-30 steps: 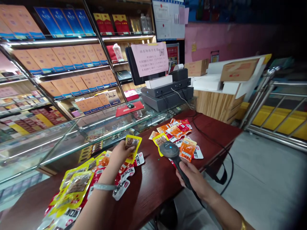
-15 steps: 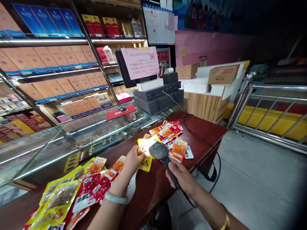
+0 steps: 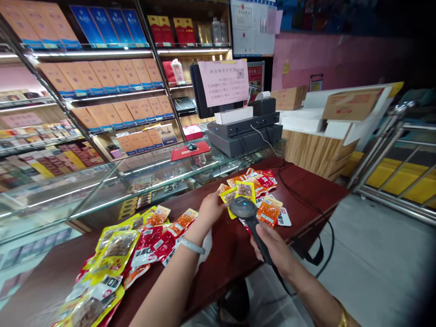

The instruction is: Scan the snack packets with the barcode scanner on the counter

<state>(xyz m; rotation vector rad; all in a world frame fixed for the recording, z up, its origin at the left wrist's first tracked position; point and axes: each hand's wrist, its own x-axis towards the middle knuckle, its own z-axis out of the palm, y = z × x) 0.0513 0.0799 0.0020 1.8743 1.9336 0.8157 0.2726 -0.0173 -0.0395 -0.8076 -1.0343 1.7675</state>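
My right hand (image 3: 274, 247) is wrapped around the handle of a black barcode scanner (image 3: 243, 208), and a small blue light shows on its head. My left hand (image 3: 211, 209) pinches the edge of a yellow-rimmed snack packet (image 3: 227, 195) just left of the scanner head. Another yellow-rimmed packet (image 3: 245, 190) lies behind the scanner, partly covered by it. Around them is a pile of orange and red snack packets (image 3: 269, 210). To the left of my left forearm lies a second heap of yellow packets (image 3: 119, 245) and red packets (image 3: 150, 245).
The dark red table (image 3: 218, 254) stands against a glass display counter (image 3: 153, 181). A monitor and a cash drawer (image 3: 243, 141) sit on the counter. The scanner's black cable (image 3: 306, 204) crosses the table's right side. Shelves of boxes (image 3: 109, 77) rise behind; a metal railing (image 3: 398, 150) stands right.
My left hand has moved the yellow packet away from under the scanner toward the far pile. The bright scanning light on the packet has gone out. The view has swung left.
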